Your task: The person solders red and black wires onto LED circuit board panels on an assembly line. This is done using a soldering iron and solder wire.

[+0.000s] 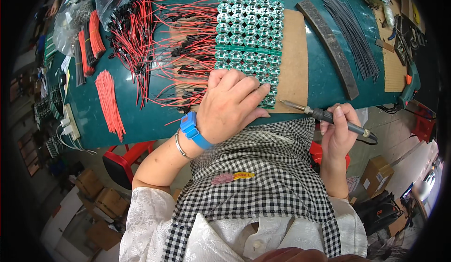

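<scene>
A panel of small round green circuit boards (250, 24) lies on a sheet of brown cardboard (295, 64), with red and black wires (197, 22) fanning out from its left side. My left hand (230, 95) rests over the panel's near end, fingers curled and index fingertip on the boards. Whatever is under those fingers is hidden. In my right hand (339, 128) is a soldering iron (324, 115), gripped by its handle like a pen. Its tip points left, close to the panel's near right corner, and appears apart from the boards.
Bundled red and black wires with connectors (136, 36) and loose red wires (109, 102) lie left on the green table (141, 130). To the right are a dark curved bar (329, 50) and thin black strips (352, 41). A green glue gun (410, 86) sits far right.
</scene>
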Action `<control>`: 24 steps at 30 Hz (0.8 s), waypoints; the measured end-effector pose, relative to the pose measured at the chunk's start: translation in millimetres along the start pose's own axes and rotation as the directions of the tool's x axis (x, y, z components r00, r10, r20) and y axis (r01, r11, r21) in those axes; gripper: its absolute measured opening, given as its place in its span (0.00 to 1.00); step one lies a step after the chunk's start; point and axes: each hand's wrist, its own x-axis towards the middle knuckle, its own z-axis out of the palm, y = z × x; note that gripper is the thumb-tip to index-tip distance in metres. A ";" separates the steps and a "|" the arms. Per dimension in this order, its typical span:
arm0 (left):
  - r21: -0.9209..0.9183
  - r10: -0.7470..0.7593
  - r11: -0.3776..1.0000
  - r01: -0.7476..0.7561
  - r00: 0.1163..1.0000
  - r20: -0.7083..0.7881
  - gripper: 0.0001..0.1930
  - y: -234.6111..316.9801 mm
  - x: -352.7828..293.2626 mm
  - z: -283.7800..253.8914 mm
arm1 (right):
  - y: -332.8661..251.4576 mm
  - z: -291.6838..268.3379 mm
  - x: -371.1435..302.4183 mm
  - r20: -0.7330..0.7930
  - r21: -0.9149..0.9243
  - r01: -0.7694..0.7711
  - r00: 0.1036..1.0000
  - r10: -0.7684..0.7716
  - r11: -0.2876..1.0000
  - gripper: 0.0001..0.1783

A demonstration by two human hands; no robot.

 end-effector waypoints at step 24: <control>0.023 -0.012 1.000 0.015 0.990 -0.142 0.21 5.3 -28.5 -49.5 | -64.0 -93.3 44.2 -0.178 0.250 0.261 0.959 -0.220 0.933 0.17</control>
